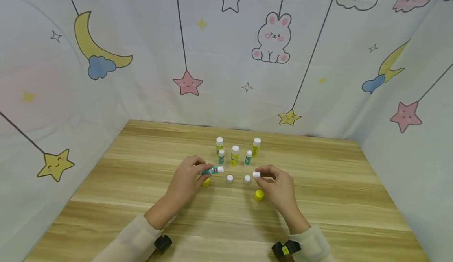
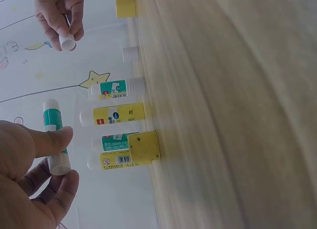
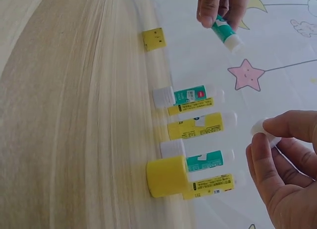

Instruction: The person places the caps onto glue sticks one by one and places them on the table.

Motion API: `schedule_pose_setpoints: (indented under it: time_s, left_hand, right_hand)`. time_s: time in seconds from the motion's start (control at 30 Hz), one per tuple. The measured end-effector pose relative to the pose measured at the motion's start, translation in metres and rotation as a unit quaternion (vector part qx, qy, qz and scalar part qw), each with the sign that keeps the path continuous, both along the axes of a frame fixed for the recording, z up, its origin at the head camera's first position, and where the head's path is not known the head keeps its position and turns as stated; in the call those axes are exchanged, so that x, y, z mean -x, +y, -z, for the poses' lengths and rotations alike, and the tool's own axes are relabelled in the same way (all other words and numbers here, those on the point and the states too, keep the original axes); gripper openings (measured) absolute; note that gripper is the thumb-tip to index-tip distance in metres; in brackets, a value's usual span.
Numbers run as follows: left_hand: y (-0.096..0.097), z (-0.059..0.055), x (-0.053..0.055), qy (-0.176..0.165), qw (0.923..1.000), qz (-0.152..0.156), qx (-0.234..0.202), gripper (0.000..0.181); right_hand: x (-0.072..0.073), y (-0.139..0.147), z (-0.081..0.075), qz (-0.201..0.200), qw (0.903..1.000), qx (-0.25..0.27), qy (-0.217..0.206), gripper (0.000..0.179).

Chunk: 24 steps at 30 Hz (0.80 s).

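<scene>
Green and white, the stick (image 1: 214, 170) is pinched sideways in the left hand (image 1: 188, 179) above the table (image 1: 134, 175). The right hand (image 1: 280, 187) pinches a white cap (image 1: 256, 174), apart from it. Below sit two loose caps (image 1: 230, 179) and two yellow caps (image 1: 259, 195); five upright sticks (image 1: 234, 156) stand behind.

Place: a corner screened by fabric; whether in a home, a classroom or a studio cannot be told.
Tabletop (image 1: 124, 175): wood-grained, spread across the lower half of the frame.
Curtain (image 1: 148, 26): white, hung behind and down both sides, printed nursery-style with a yellow moon (image 1: 83, 37) at upper left, a rabbit (image 1: 274, 37) right of upper centre, and smiling stars (image 1: 188, 84).
Glue sticks (image 1: 234, 158): five, stood upright near the centre.
</scene>
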<state>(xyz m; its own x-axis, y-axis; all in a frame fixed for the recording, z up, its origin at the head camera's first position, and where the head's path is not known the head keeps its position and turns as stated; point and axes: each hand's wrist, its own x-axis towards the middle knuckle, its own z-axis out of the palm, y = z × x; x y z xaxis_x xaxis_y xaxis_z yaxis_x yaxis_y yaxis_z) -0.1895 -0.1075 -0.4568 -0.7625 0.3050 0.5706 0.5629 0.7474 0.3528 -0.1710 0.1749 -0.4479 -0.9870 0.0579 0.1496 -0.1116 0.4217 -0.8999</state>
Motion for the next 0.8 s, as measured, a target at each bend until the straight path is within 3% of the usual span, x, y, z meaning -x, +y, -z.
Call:
schedule_pose_setpoints:
  time_s: [0.37, 0.8]
  left_hand:
    - [0.003, -0.008, -0.004, 0.002, 1.0000, -0.005, 0.002, 0.031]
    - [0.006, -0.009, -0.003, 0.006, 1.0000, 0.006, 0.000, 0.031]
  right_hand:
    - [-0.003, -0.005, -0.003, -0.012, 0.9991, 0.041, -0.006, 0.017]
    - [-0.004, -0.011, -0.005, -0.028, 0.9967, 0.076, -0.011, 0.018]
